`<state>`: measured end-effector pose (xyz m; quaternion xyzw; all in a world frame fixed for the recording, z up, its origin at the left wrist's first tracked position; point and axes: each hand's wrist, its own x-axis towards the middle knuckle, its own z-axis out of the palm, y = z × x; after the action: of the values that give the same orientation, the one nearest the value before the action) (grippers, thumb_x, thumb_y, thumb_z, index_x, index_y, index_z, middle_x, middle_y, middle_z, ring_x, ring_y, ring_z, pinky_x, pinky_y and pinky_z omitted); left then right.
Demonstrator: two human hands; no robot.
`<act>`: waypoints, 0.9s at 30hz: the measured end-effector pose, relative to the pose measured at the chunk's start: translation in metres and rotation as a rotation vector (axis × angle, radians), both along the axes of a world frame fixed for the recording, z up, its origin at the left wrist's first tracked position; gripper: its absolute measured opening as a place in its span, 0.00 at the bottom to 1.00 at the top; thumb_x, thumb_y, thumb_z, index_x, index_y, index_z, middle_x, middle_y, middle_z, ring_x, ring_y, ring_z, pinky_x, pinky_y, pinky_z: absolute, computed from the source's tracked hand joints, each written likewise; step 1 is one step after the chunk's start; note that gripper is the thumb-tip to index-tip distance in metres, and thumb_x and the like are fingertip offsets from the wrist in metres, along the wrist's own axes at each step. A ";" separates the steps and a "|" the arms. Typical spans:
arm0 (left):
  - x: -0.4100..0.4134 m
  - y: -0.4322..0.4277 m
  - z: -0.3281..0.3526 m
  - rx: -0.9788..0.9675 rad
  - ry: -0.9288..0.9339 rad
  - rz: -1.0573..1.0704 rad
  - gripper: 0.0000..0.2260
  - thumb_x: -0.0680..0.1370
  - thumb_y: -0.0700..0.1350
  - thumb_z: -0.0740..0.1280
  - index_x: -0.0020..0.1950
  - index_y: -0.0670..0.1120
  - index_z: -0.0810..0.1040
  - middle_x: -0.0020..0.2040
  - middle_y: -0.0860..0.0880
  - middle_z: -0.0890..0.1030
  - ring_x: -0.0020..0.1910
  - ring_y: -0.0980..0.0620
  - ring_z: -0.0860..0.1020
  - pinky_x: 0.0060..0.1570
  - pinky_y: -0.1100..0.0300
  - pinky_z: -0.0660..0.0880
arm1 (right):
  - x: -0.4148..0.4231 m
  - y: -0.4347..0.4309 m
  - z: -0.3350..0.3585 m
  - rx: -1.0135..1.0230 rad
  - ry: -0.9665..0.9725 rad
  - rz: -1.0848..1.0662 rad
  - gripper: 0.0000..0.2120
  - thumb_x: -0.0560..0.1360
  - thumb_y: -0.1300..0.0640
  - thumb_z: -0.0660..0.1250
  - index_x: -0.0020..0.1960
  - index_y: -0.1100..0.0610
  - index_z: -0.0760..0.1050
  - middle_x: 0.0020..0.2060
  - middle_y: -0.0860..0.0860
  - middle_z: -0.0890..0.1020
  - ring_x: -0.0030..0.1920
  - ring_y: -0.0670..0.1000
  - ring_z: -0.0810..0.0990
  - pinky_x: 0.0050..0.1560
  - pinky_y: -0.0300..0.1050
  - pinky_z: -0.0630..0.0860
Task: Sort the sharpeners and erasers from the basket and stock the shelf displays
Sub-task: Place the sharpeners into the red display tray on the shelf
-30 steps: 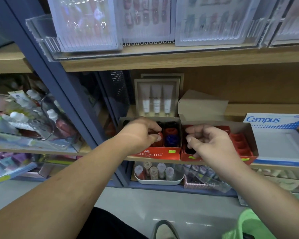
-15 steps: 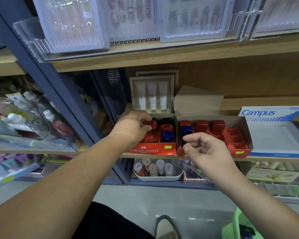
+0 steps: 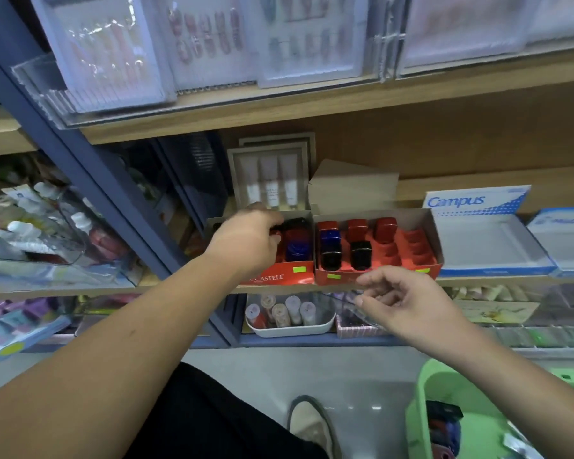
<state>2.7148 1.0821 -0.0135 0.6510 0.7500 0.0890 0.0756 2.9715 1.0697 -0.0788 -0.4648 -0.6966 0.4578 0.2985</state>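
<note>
Now left hand (image 3: pixel 246 241) reaches into the left box (image 3: pixel 290 276), grip hidden; right hand (image 3: pixel 408 301) hangs loosely curled, empty.

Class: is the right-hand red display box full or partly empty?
Partly empty: the box holds sharpeners at its left; its right slots are bare.

On the middle shelf (image 3: pixel 478 280), the left display box (image 3: pixel 279 276) sits against the right display box (image 3: pixel 378 276), both at the front edge. The left hand (image 3: pixel 246 241) reaches into the left display box. The right hand (image 3: pixel 408 303) hovers in front of and below the right display box, where sharpeners (image 3: pixel 358 256) stand in rows. Behind the left display box a tube set (image 3: pixel 272 180) stands upright. A stationery box (image 3: pixel 484 240) lies just right of the right display box. A tray (image 3: pixel 292 329) sits on the shelf below; a basket (image 3: pixel 421 409) is at lower right, under the right arm.
</note>
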 end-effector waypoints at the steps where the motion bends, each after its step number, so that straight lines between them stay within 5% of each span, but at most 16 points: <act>1: 0.014 -0.005 0.006 0.011 -0.039 -0.041 0.15 0.82 0.46 0.66 0.69 0.52 0.78 0.62 0.51 0.80 0.60 0.50 0.78 0.62 0.53 0.77 | 0.010 -0.003 0.001 -0.001 -0.024 0.004 0.08 0.72 0.60 0.78 0.48 0.50 0.82 0.37 0.48 0.84 0.34 0.40 0.78 0.39 0.31 0.75; 5: 0.093 -0.021 0.022 -0.083 -0.137 -0.340 0.10 0.80 0.48 0.70 0.61 0.51 0.83 0.50 0.56 0.84 0.49 0.58 0.81 0.54 0.58 0.80 | 0.054 -0.009 -0.003 -0.070 -0.264 0.074 0.07 0.73 0.55 0.77 0.48 0.54 0.82 0.41 0.51 0.84 0.36 0.39 0.78 0.38 0.30 0.73; 9: 0.182 -0.032 -0.020 -0.246 -0.260 -0.563 0.06 0.78 0.46 0.72 0.53 0.50 0.86 0.45 0.54 0.86 0.45 0.56 0.83 0.49 0.56 0.81 | 0.113 -0.022 -0.023 -0.185 -0.567 0.146 0.09 0.71 0.49 0.76 0.49 0.49 0.81 0.43 0.50 0.85 0.41 0.46 0.81 0.42 0.37 0.76; 14: 0.249 -0.044 -0.112 -0.491 -0.237 -0.607 0.10 0.79 0.43 0.70 0.60 0.47 0.83 0.55 0.49 0.84 0.54 0.50 0.82 0.56 0.55 0.79 | 0.185 -0.045 -0.067 -0.368 -0.776 0.130 0.17 0.74 0.46 0.74 0.59 0.49 0.78 0.48 0.48 0.82 0.47 0.49 0.80 0.41 0.40 0.73; 17: 0.259 -0.047 -0.151 -0.592 -0.157 -0.606 0.10 0.79 0.39 0.68 0.59 0.46 0.83 0.56 0.48 0.84 0.54 0.47 0.81 0.57 0.50 0.80 | 0.201 -0.061 -0.114 -0.432 -0.758 0.082 0.16 0.74 0.46 0.74 0.58 0.51 0.79 0.49 0.48 0.81 0.50 0.51 0.81 0.49 0.44 0.77; 20: 0.266 -0.052 -0.173 -0.627 -0.093 -0.611 0.09 0.77 0.38 0.67 0.54 0.46 0.83 0.52 0.47 0.83 0.52 0.45 0.80 0.54 0.49 0.79 | 0.194 -0.081 -0.166 -0.585 -0.641 0.126 0.17 0.72 0.48 0.77 0.58 0.54 0.80 0.47 0.49 0.81 0.48 0.51 0.80 0.46 0.40 0.76; 24: 0.280 -0.059 -0.191 -0.660 -0.044 -0.643 0.10 0.78 0.37 0.67 0.56 0.47 0.83 0.54 0.47 0.83 0.51 0.45 0.80 0.50 0.52 0.78 | 0.184 -0.108 -0.225 -0.746 -0.623 0.239 0.37 0.65 0.48 0.82 0.70 0.53 0.73 0.63 0.51 0.78 0.59 0.53 0.79 0.60 0.42 0.74; 27: 0.284 -0.063 -0.200 -0.695 0.028 -0.662 0.12 0.77 0.35 0.67 0.57 0.48 0.81 0.50 0.47 0.80 0.46 0.46 0.77 0.43 0.56 0.72 | 0.184 -0.127 -0.249 -0.730 -0.675 0.277 0.41 0.61 0.50 0.84 0.70 0.48 0.70 0.61 0.51 0.74 0.60 0.56 0.78 0.61 0.47 0.77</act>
<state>2.9991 1.0188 -0.2137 0.7923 0.4886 -0.2048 0.3027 3.1558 0.9431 -0.3274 -0.5640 -0.6041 0.5307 -0.1879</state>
